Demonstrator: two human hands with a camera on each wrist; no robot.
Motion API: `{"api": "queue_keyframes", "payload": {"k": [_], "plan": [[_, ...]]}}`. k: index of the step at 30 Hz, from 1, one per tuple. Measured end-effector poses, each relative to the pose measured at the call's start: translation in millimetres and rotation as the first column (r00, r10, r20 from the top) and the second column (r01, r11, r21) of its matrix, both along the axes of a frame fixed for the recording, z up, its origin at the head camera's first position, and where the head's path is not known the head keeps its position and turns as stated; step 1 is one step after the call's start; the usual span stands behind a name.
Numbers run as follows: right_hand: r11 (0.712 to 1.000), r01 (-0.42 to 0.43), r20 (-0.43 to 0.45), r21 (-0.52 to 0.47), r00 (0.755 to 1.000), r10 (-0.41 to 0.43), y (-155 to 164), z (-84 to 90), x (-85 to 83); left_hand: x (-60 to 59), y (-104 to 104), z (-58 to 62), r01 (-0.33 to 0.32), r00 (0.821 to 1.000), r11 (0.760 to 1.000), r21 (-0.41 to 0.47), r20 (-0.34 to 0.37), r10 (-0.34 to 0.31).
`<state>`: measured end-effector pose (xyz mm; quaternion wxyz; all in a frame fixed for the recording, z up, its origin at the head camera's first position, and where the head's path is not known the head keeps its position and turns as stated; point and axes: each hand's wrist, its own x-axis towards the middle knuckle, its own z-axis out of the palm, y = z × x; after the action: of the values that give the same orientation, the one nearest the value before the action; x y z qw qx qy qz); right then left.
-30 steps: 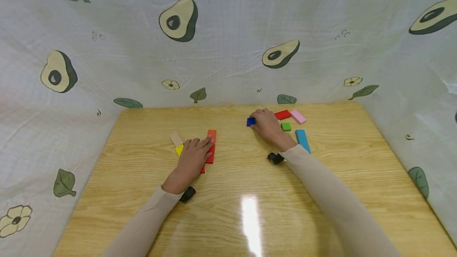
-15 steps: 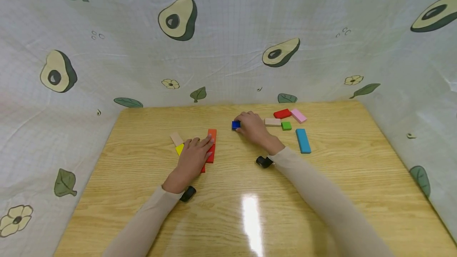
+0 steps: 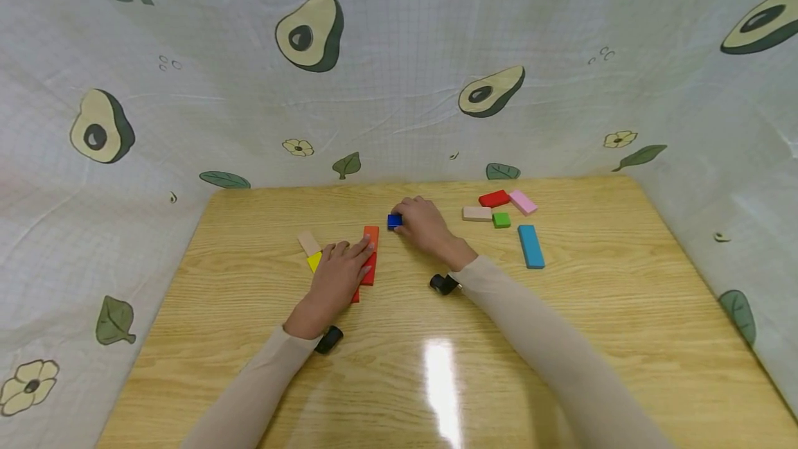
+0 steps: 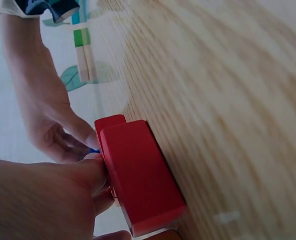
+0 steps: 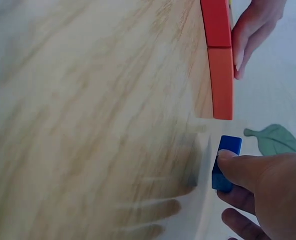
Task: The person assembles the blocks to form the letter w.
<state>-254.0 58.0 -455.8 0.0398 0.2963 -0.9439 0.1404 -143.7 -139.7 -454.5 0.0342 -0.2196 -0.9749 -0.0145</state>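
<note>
My right hand [image 3: 424, 226] pinches a small blue block [image 3: 394, 222] between thumb and fingers, close to the right of an orange block [image 3: 371, 232]. In the right wrist view the blue block [image 5: 230, 144] is apart from the end of the orange block [image 5: 221, 85]. Resting with extended fingers on the orange block and the red block [image 3: 369, 274] below it is my left hand [image 3: 337, 276]. Another red block [image 3: 356, 294] shows partly from under that hand. A yellow block [image 3: 314, 261] and a beige block [image 3: 308, 242] lie beside its fingers, the yellow one partly hidden.
At the back right lie a red block [image 3: 494, 198], a pink block [image 3: 523, 202], a beige block [image 3: 476, 213], a green block [image 3: 501, 220] and a long blue block [image 3: 530, 247]. A printed cloth [image 3: 399, 137] rises behind the wooden table [image 3: 399, 380].
My right hand has moved left with the blue block, from beside the back right blocks to near the orange block. The beige block there has come into view. My left hand stays put.
</note>
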Motion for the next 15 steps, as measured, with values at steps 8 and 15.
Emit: {"api": "queue_keyframes", "payload": {"k": [8,15], "plan": [[1.0,0.0,0.02,0.001,1.0,0.0,-6.6,-1.8,0.4,1.0,0.2,-0.2,0.004,1.0,1.0,-0.02,-0.012,-0.004],[1.0,-0.001,0.002,-0.004,1.0,0.001,-10.7,-4.4,-0.2,1.5,1.2,-0.9,-0.005,1.0,1.0,-0.013,-0.01,0.005]]}}
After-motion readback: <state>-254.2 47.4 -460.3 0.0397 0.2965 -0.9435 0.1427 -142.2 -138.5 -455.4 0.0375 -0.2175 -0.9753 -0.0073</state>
